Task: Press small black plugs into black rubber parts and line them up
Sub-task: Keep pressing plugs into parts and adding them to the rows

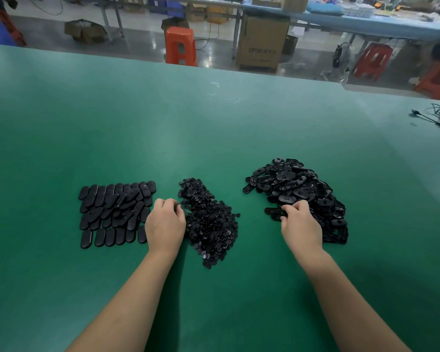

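Observation:
Three black groups lie on the green table (pixel 214 128). At left, oval rubber parts (pixel 116 212) lie in rough rows, some overlapping. In the middle is a heap of small round plugs (pixel 211 224). At right is a loose pile of oval rubber parts (pixel 300 191). My left hand (pixel 165 224) lies between the rows and the plug heap, fingers curled at the heap's left edge; what they hold is hidden. My right hand (pixel 300 224) has its curled fingers on a rubber part (pixel 273 212) at the pile's near-left edge.
A black cable (pixel 434 118) lies at the table's far right edge. Beyond the table are orange stools (pixel 180 47), a large cardboard box (pixel 262 44) and a long bench with clutter.

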Available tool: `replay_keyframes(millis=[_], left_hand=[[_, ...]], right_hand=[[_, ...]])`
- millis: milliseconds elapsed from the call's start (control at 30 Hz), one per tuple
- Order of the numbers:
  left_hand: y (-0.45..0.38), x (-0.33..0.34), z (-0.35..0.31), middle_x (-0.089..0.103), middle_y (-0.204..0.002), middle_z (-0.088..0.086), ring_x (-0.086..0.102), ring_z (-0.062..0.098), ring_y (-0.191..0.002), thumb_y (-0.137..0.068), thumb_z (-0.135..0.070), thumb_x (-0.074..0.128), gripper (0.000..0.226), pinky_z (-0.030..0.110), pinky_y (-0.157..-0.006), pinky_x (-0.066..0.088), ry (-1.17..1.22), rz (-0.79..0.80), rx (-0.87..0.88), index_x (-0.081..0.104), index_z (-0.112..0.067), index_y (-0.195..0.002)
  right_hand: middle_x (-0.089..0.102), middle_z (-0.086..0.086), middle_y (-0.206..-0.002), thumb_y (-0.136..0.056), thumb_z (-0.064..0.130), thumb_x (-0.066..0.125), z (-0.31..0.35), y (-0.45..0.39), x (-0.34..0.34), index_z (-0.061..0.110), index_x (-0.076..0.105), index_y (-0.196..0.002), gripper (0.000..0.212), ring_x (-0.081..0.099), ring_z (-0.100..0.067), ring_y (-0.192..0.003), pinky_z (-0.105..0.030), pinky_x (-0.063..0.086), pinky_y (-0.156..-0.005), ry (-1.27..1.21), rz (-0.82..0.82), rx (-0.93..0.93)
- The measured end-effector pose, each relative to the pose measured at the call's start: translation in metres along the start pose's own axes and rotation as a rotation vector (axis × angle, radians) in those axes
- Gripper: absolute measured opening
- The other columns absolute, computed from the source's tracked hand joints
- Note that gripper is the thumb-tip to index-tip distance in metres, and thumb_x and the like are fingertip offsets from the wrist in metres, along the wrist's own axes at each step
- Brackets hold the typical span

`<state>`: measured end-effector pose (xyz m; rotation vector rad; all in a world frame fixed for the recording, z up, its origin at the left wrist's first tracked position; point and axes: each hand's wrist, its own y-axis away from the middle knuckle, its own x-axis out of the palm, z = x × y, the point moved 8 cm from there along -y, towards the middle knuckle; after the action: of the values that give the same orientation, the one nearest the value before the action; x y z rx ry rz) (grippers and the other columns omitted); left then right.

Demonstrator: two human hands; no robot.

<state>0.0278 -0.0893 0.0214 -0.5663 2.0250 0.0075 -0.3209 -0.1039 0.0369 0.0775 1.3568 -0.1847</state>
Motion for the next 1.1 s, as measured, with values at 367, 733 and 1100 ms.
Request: replay_keyframes(millis=[367, 733, 1100], left_hand=[[0.001, -0.001, -0.007, 0.057, -0.089, 0.002, 0.054, 0.022, -0.062, -0.096, -0.025, 0.062, 0.016, 0.030, -0.056, 0.039, -0.013, 0.020, 0.054, 0.067, -0.012, -0.089], [0.001, 0.000, -0.012, 0.057, -0.073, -0.004, 0.054, 0.015, -0.058, -0.099, -0.023, 0.058, 0.013, 0.032, -0.049, 0.042, 0.073, 0.050, 0.114, 0.056, -0.016, -0.088], [0.003, -0.002, -0.016, 0.061, -0.081, -0.003, 0.058, 0.018, -0.067, -0.099, -0.020, 0.057, 0.009, 0.039, -0.057, 0.051, 0.106, 0.030, 0.162, 0.060, -0.014, -0.093]], right_hand=[[0.043, 0.003, -0.103, -0.096, 0.032, 0.067, 0.006, 0.000, -0.003, 0.019, 0.065, -0.108, 0.018, 0.053, -0.019, -0.079, -0.030, 0.041, -0.066, 0.031, 0.051, -0.055], [0.056, -0.003, -0.073, -0.099, 0.020, 0.063, 0.032, 0.017, 0.001, 0.025, 0.052, -0.090, 0.015, 0.049, -0.018, -0.057, -0.037, 0.049, -0.054, -0.775, 0.163, -0.080], [0.069, -0.002, -0.086, -0.097, 0.004, 0.063, 0.042, 0.023, 0.031, 0.015, 0.068, -0.108, 0.017, 0.069, -0.011, -0.071, -0.030, 0.060, -0.080, -1.313, 0.240, 0.133]])
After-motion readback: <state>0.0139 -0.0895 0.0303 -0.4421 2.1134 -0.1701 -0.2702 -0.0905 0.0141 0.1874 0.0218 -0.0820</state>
